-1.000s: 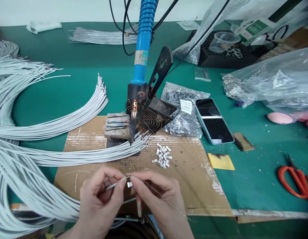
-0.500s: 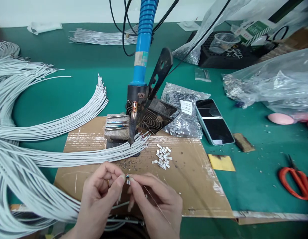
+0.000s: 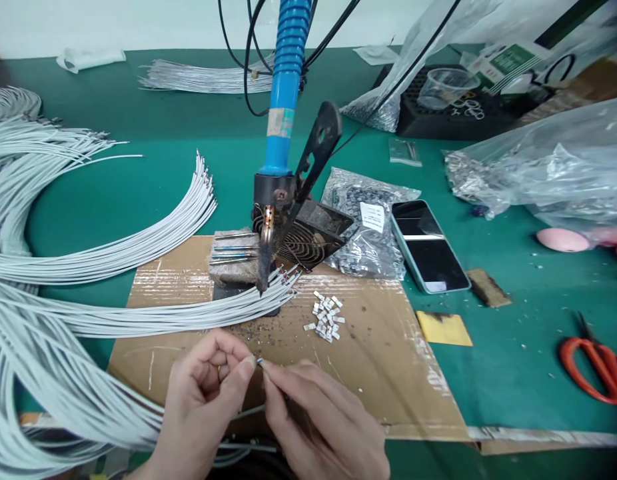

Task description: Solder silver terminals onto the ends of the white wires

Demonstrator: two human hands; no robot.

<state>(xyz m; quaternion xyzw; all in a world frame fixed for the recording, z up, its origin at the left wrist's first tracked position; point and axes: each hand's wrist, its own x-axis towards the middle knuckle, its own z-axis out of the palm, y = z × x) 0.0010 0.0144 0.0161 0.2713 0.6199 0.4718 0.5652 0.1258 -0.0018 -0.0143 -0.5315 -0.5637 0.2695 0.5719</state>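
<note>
A: While the left hand (image 3: 206,397) pinches it between thumb and forefinger, the cable end (image 3: 260,361) shows its coloured tip between the hands, out over the cardboard (image 3: 418,400)!

B: And the right hand (image 3: 328,417)?

A: Fingertips (image 3: 270,371) right at that tip; gripping or only touching, I can't tell.

B: How will it handle?

A: Light, I'd say, springy along its length, but soft and easily frayed at the tip: hold just behind it, gently.

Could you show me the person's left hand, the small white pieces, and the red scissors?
Left hand (image 3: 204,399): head view, on the middle of the hand.
Small white pieces (image 3: 328,319): head view, near the middle of the pile.
Red scissors (image 3: 603,367): head view, on the handle.
</note>
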